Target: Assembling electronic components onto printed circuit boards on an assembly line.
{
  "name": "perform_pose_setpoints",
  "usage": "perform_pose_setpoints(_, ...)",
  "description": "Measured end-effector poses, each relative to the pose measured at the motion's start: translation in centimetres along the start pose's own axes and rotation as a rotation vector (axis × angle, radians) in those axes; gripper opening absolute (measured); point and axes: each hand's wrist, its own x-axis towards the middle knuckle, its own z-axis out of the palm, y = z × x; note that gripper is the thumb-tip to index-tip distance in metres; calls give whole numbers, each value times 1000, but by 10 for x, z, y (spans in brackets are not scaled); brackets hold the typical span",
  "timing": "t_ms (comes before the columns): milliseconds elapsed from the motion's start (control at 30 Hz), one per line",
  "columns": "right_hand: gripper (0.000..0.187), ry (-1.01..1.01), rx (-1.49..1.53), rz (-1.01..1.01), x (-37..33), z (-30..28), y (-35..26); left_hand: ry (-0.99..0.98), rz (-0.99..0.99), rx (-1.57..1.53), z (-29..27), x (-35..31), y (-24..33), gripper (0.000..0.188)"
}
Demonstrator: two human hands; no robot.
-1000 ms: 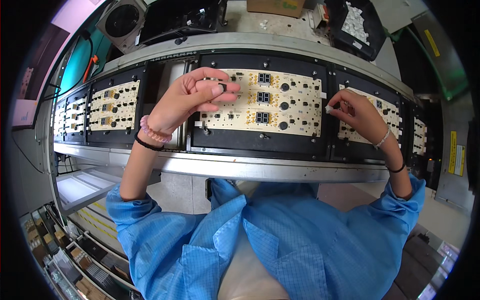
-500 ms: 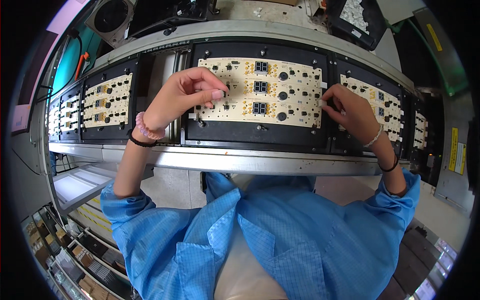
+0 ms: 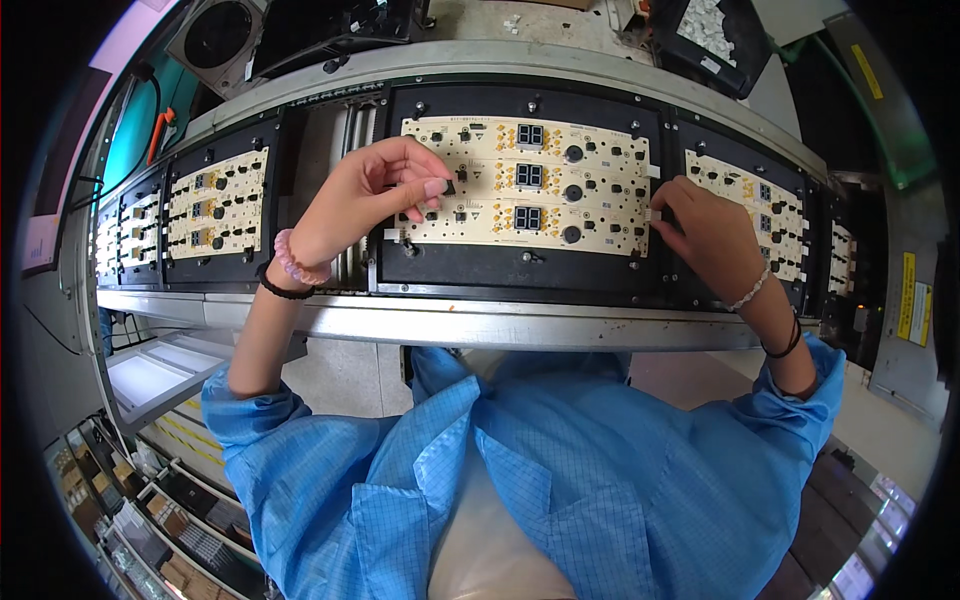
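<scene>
My left hand (image 3: 375,190) hovers over the left part of a cream circuit board panel (image 3: 485,230). Its thumb and forefinger pinch a small black component (image 3: 448,187). The panel has three rows, each with a two-digit display (image 3: 528,176) and a round black part (image 3: 573,193). It lies in a black carrier frame (image 3: 460,270). At the panel's right edge is my right hand (image 3: 700,235), fingers curled together beside a small white piece (image 3: 651,214). Whether they grip it is hidden.
Another carrier with a similar board (image 3: 735,185) adjoins on the right; more boards (image 3: 215,205) stand to the left. A metal rail (image 3: 520,325) runs along the near side. Beyond the line, a black tray (image 3: 705,40) holds many white parts.
The carriers and their boards have shifted slightly to the right. My right hand has moved a little right with them, while my left hand stays nearly in place, still pinching.
</scene>
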Motion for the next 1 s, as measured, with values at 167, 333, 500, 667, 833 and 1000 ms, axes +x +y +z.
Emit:
perform_pose_setpoints(167, 14, -22, -38, -14, 13, 2, -14, 7, -16, -21, -12, -9, -6, 19)
perform_pose_setpoints(333, 12, -19, -101, 4, 18, 0, -19, 36, -24, -22, -25, -16, -8, 18)
perform_pose_setpoints(500, 13, -22, -71, 1, 2, -17, 13, 31, -15, -42, 2, 1, 1, 19)
perform_pose_setpoints(667, 12, -42, 30, -8, -42, -42, 92, 51, -29, -57, 79, 39, 21, 19)
perform_pose_setpoints(833, 13, -80, 60, -26, -94, -63, 164, 65, -36, -68, 162, 74, 43, 19)
perform_pose_setpoints(1000, 13, -91, 78, 7, -122, -72, 194, 92, -10, -45, 198, 84, 45, 19)
